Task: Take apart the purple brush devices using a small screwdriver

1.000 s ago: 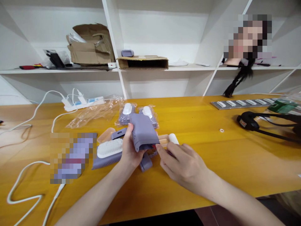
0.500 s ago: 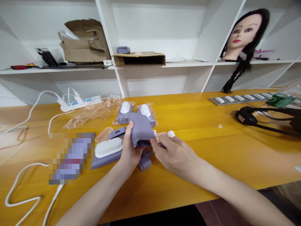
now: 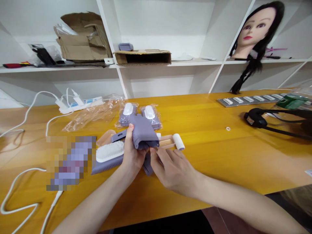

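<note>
A hollow purple housing (image 3: pixel 145 130) is held above the table, its open end facing me. Wrapped round its left side and underside is my left hand (image 3: pixel 133 157), thumb on top. My right hand (image 3: pixel 173 167) has its fingers pinched together at the lower edge of the opening; what they grip is too small to make out. Below the housing lies a purple part (image 3: pixel 148 166), partly hidden. On the left rests a purple piece with a fluffy white pad (image 3: pixel 110 152). A white roller (image 3: pixel 178 142) sits beside a peach tray (image 3: pixel 167 141) on the right.
Two bagged purple units (image 3: pixel 128 112) lie behind my hands, near a power strip (image 3: pixel 81 104). White cables cross the left side. A black strapped device (image 3: pixel 255 118), a small white ring (image 3: pixel 227 128) and a grey strip (image 3: pixel 239 101) are on the right. Shelves (image 3: pixel 195 65) stand behind.
My right hand has moved left and slightly down, closer under the housing's opening. The housing has shifted slightly left. The white roller and peach tray now show more fully.
</note>
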`<state>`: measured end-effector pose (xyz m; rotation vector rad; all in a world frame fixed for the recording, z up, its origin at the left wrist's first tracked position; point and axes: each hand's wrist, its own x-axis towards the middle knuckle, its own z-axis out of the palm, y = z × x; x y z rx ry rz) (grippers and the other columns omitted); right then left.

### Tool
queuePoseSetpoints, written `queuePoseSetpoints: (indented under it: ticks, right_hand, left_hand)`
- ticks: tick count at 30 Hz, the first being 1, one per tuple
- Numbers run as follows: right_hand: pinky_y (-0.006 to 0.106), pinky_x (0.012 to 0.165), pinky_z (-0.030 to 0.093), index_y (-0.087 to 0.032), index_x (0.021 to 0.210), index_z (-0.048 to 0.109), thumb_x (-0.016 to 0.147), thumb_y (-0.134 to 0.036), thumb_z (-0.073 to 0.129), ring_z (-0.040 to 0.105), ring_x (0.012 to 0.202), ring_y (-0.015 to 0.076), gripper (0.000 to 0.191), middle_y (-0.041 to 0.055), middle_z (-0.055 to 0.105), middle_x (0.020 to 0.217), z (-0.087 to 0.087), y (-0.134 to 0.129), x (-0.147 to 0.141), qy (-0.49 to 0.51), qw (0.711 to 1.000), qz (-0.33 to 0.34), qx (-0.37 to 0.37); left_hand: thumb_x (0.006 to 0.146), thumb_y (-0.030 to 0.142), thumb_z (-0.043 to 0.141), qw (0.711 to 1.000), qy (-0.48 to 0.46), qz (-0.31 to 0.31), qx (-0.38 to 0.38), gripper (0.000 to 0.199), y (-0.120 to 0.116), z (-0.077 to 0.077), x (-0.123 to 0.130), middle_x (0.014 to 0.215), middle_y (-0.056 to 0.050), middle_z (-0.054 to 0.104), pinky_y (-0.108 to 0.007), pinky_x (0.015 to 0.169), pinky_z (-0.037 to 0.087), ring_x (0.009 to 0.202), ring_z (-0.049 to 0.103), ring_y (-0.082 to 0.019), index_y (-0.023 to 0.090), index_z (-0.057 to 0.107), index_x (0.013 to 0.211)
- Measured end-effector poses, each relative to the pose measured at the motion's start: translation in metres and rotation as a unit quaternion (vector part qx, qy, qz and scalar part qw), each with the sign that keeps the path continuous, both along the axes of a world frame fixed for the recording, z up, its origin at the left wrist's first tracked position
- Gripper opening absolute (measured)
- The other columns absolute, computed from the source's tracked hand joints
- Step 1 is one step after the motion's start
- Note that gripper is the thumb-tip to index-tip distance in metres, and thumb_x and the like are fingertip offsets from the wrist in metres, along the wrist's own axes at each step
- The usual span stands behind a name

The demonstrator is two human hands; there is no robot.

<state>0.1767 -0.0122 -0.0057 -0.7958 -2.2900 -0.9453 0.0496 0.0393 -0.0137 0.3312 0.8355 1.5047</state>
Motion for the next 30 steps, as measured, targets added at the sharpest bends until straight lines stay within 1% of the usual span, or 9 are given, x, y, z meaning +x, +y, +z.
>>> queuePoseSetpoints:
  ticks: [5,10,14,17,20,23,25,28,30]
  right_hand:
    - [0.029,0.040,0.042,-0.006,0.089,0.064,0.083,-0.006,0.045,0.056,0.046,0.0167,0.020,0.0063,0.060,0.059,-0.006,0.000,-0.002,0.005,1.000,-0.009,0.010]
    - [0.028,0.039,0.040,-0.007,0.086,0.064,0.084,-0.007,0.044,0.055,0.045,0.0157,0.020,0.0055,0.059,0.058,-0.006,0.001,-0.002,0.007,1.000,-0.005,0.019]
    - [0.028,0.038,0.038,-0.008,0.084,0.065,0.083,-0.009,0.049,0.053,0.044,0.0149,0.016,0.0033,0.057,0.056,-0.007,-0.001,-0.004,0.015,0.999,-0.004,0.030]
    - [0.027,0.037,0.035,-0.007,0.083,0.065,0.080,-0.009,0.055,0.051,0.042,0.0139,0.010,0.0012,0.056,0.053,-0.008,-0.004,-0.006,0.024,0.998,-0.007,0.052]
    - [0.027,0.038,0.036,-0.006,0.087,0.065,0.081,-0.008,0.055,0.052,0.044,0.0141,0.012,0.0017,0.057,0.054,-0.004,-0.003,-0.006,0.030,0.998,-0.008,0.049]
    - [0.028,0.041,0.039,-0.006,0.093,0.064,0.084,-0.007,0.046,0.055,0.048,0.0154,0.020,0.0039,0.060,0.058,0.001,0.001,-0.003,0.038,0.999,0.005,0.014]
    - [0.029,0.043,0.040,-0.006,0.095,0.064,0.084,-0.007,0.045,0.056,0.049,0.0158,0.022,0.0045,0.061,0.060,0.003,0.003,0.001,0.051,0.999,0.016,0.004]
    - [0.029,0.044,0.038,-0.009,0.099,0.063,0.083,-0.011,0.051,0.054,0.049,0.0142,0.019,0.0012,0.059,0.058,0.011,-0.001,0.011,0.081,0.996,0.045,0.006]
    - [0.028,0.043,0.035,-0.011,0.101,0.062,0.081,-0.012,0.055,0.050,0.047,0.0120,0.021,-0.0025,0.054,0.053,0.020,-0.006,0.022,0.106,0.991,0.083,0.002]
  left_hand:
    - [0.072,0.050,0.060,1.000,0.007,0.006,-0.005,0.047,0.002,-0.002,-0.001,0.085,-0.004,0.070,-0.028,0.059,0.052,0.069,0.066,-0.019,0.018,0.060,0.106]
    - [0.070,0.055,0.059,1.000,0.010,-0.007,0.013,0.053,0.004,-0.002,-0.003,0.089,-0.006,0.069,-0.028,0.057,0.051,0.073,0.066,-0.021,0.019,0.058,0.109]
    - [0.071,0.056,0.057,1.000,0.011,-0.016,0.017,0.056,0.003,-0.001,-0.003,0.089,-0.007,0.069,-0.026,0.053,0.049,0.073,0.066,-0.021,0.018,0.056,0.113]
    - [0.073,0.056,0.055,1.000,0.013,-0.015,0.024,0.056,0.002,0.001,-0.002,0.088,-0.007,0.069,-0.023,0.049,0.046,0.072,0.065,-0.019,0.018,0.056,0.114]
    - [0.072,0.056,0.055,0.999,0.017,-0.013,0.037,0.056,0.002,0.003,-0.003,0.088,-0.006,0.069,-0.023,0.048,0.046,0.069,0.064,-0.018,0.019,0.056,0.114]
    - [0.072,0.056,0.056,0.998,0.018,-0.019,0.049,0.055,0.003,0.008,-0.007,0.094,-0.007,0.068,-0.029,0.057,0.052,0.072,0.065,-0.020,0.020,0.056,0.114]
    - [0.073,0.056,0.054,0.998,0.021,-0.028,0.053,0.056,0.002,0.012,-0.009,0.095,-0.008,0.068,-0.033,0.060,0.054,0.075,0.066,-0.023,0.019,0.056,0.115]
    - [0.074,0.055,0.053,0.998,0.020,-0.032,0.057,0.055,0.001,0.017,-0.011,0.094,-0.008,0.068,-0.034,0.059,0.055,0.075,0.066,-0.024,0.019,0.057,0.115]
    - [0.075,0.052,0.054,0.998,0.004,-0.026,0.056,0.050,0.000,0.019,-0.012,0.095,-0.007,0.068,-0.034,0.061,0.055,0.076,0.067,-0.024,0.020,0.057,0.114]
